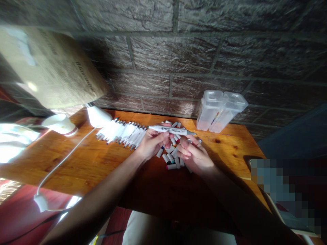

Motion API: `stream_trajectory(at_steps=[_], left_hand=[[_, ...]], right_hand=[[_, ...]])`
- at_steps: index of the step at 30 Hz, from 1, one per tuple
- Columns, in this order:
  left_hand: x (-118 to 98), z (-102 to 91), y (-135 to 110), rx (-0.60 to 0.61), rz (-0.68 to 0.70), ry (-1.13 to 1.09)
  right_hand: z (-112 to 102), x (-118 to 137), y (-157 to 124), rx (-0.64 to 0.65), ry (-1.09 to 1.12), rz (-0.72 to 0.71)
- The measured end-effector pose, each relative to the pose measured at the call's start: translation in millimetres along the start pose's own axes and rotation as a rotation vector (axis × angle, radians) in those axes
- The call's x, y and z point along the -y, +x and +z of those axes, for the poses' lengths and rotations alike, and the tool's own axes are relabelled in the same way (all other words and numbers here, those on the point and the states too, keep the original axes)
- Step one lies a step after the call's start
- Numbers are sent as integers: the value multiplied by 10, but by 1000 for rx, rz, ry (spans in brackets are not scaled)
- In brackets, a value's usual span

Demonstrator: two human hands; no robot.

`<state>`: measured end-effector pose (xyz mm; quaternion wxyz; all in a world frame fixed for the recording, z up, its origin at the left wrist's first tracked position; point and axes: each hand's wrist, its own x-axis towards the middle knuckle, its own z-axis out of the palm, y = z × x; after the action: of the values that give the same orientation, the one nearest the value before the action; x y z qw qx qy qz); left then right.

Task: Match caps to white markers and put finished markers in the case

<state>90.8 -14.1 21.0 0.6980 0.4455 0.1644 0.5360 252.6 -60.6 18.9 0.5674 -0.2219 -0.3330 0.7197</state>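
Observation:
My left hand (151,143) is closed around a white marker (176,130), which lies roughly level with its grey end pointing right. My right hand (195,154) is just below that end, its fingers curled together; whatever they hold, if anything, is hidden. Beneath and between both hands is a loose pile of white marker caps (171,166) with coloured ends. To the left of my left hand, several white markers (125,132) lie side by side in a row with their tips showing.
Two clear plastic containers (221,112) stand at the back right of the wooden table (84,170), near the brick wall (158,54). On the left are a lamp with a printed shade (58,68), a white cup (60,125) and a white cable (63,160).

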Motion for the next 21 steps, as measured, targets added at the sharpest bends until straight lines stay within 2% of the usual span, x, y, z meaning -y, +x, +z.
stream_trajectory(at_steps=[5,10,21], left_hand=[[-67,-58,49,-153,68,-107],[-106,-59,86,-234,73,-118],[-48,-65,138,-325,134,105]], right_hand=[[56,-10,2,-4,39,257],[92,-12,-41,31,104,263],[129,43,-124,91,121,342]])
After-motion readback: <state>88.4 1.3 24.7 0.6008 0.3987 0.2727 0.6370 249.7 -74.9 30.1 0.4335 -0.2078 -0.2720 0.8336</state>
